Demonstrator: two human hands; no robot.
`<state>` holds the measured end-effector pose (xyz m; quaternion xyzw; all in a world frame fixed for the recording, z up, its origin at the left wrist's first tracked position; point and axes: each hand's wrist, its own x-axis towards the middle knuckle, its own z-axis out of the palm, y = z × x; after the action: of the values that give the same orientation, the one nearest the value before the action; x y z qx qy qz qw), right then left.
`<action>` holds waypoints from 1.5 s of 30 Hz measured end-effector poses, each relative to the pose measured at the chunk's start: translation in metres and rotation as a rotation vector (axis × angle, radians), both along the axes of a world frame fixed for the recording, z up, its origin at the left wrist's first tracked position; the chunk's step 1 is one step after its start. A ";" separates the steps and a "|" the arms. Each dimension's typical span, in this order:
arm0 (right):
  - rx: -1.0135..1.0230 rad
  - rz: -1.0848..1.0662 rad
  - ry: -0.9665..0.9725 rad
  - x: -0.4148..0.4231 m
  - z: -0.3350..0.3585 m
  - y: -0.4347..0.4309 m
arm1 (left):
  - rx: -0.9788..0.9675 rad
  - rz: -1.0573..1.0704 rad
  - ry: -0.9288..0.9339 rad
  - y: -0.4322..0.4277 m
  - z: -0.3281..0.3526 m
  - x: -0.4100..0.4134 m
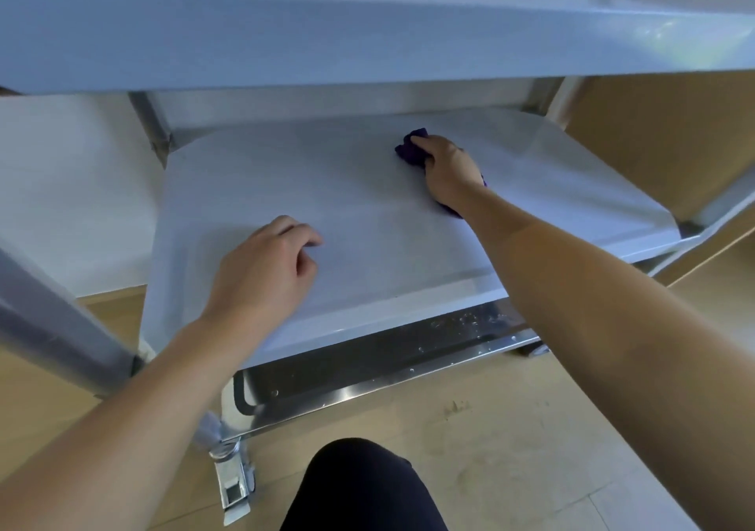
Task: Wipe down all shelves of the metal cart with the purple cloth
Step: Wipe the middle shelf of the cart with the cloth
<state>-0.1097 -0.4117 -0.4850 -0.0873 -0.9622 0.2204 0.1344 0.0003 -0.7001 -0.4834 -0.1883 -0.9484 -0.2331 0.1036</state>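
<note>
the purple cloth (409,150), dark and bunched, sits back right on the middle shelf (367,220), gripped under the right hand (447,171). the left hand (265,265) rests near the front, loosely curled, holding nothing. one cloth, two hands, three shelves showing.

A bunched purple cloth (410,150) lies on the metal cart's middle shelf (347,187), far right.

- The middle shelf (367,211) of the metal cart (65,326) is flat and pale, below the top shelf (286,32).
- A purple cloth (410,151) lies far right on it, gripped by the right hand (447,171).
- The left hand (265,271) rests front left.
- The bottom shelf (388,361) beneath is perhaps wet.
</note>
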 end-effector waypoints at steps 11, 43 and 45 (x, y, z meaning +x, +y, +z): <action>0.050 -0.203 -0.008 0.066 -0.003 0.129 | 0.009 -0.323 0.027 0.155 0.005 0.018; 0.073 -0.461 -0.033 0.029 -0.001 0.211 | 0.092 -0.356 -0.065 0.163 -0.008 0.018; 0.158 -0.455 -0.056 0.014 0.002 0.209 | 0.090 -0.354 -0.061 0.164 -0.009 0.018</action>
<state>-0.0954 -0.2026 -0.4833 -0.2970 -0.9353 0.1061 0.1605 0.0182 -0.5361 -0.4920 -0.3402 -0.8918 -0.2955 0.0403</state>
